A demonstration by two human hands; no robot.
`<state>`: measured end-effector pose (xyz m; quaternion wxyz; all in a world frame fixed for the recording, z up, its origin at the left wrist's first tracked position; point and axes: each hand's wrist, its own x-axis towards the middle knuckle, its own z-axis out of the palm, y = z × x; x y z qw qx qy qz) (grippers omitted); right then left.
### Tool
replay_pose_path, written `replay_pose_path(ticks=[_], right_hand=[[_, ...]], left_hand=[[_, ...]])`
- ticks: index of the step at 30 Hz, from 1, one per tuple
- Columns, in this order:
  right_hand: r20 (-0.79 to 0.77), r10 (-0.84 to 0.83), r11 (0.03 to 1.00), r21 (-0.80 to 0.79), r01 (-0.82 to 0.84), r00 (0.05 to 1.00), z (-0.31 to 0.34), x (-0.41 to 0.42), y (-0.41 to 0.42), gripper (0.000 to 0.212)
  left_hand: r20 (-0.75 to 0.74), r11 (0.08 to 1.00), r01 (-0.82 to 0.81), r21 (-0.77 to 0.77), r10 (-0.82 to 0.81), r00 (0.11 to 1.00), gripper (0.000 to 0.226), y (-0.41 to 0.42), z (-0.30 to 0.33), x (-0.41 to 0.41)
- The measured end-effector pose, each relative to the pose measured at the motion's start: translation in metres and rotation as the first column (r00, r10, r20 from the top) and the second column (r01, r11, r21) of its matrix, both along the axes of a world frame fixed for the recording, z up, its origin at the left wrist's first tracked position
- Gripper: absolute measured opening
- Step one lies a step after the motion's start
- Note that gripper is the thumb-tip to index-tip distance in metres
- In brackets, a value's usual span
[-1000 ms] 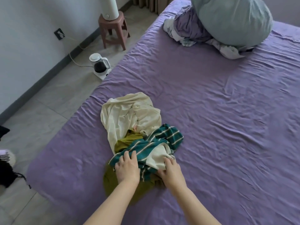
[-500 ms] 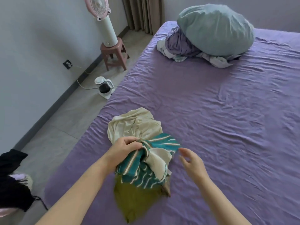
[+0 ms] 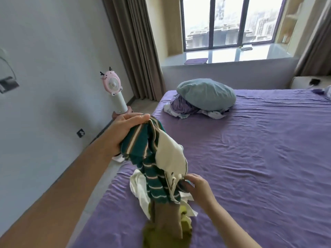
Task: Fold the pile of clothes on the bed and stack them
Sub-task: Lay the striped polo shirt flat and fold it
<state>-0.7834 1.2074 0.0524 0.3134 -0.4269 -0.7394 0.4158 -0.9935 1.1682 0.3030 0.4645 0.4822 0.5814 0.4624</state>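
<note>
Your L hand (image 3: 123,135) grips the striped top (image 3: 148,158) up at 11 o'clock, clear of the pile (image 3: 166,221), while R hand (image 3: 195,185) pinches its hem at 5 to spread it.

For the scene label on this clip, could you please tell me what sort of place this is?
Most likely a home bedroom: a wide bed with a wrinkled purple sheet, a grey-blue pillow on crumpled bedding at its far end, and long brown curtains beside a large window.
</note>
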Motion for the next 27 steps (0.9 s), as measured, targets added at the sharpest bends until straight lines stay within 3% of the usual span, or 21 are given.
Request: replay_pose_path(ticks=[4, 9, 13, 17, 21, 24, 27], right_hand=[[-0.200, -0.158, 0.986, -0.088, 0.143, 0.967, 0.059, 0.029, -0.011, 0.028], [-0.117, -0.316, 0.948, 0.004, 0.319, 0.941, 0.132, 0.070, -0.028, 0.015], [-0.012, -0.412, 0.898, 0.163, 0.408, 0.911, 0.174, 0.100, -0.058, 0.011], [0.039, -0.519, 0.827, 0.276, 0.490, 0.854, 0.195, 0.135, -0.099, 0.009], [0.045, -0.601, 0.763, 0.330, 0.556, 0.798, 0.204, 0.176, -0.136, 0.004], [0.031, -0.637, 0.735, 0.326, 0.595, 0.770, 0.212, 0.209, -0.160, 0.003], [0.002, -0.654, 0.716, 0.326, 0.617, 0.757, 0.220, 0.246, -0.177, 0.006]], left_hand=[[-0.094, 0.995, -0.083, 0.053, 0.088, 0.992, 0.022, -0.030, 0.027, -0.029], [-0.383, 0.986, -0.106, 0.127, 0.147, 0.912, 0.014, -0.057, 0.000, -0.051], [-0.577, 0.991, 0.043, 0.126, 0.038, 0.816, 0.014, -0.074, -0.030, -0.043], [-0.575, 0.965, 0.201, 0.166, -0.070, 0.815, 0.015, -0.084, -0.042, -0.010], [-0.719, 0.896, 0.434, 0.096, -0.239, 0.653, 0.042, -0.084, -0.034, 0.032], [-0.817, 0.823, 0.561, 0.089, -0.262, 0.514, 0.065, -0.083, -0.024, 0.057], [-0.829, 0.767, 0.630, 0.123, -0.269, 0.490, 0.068, -0.083, -0.013, 0.085]])
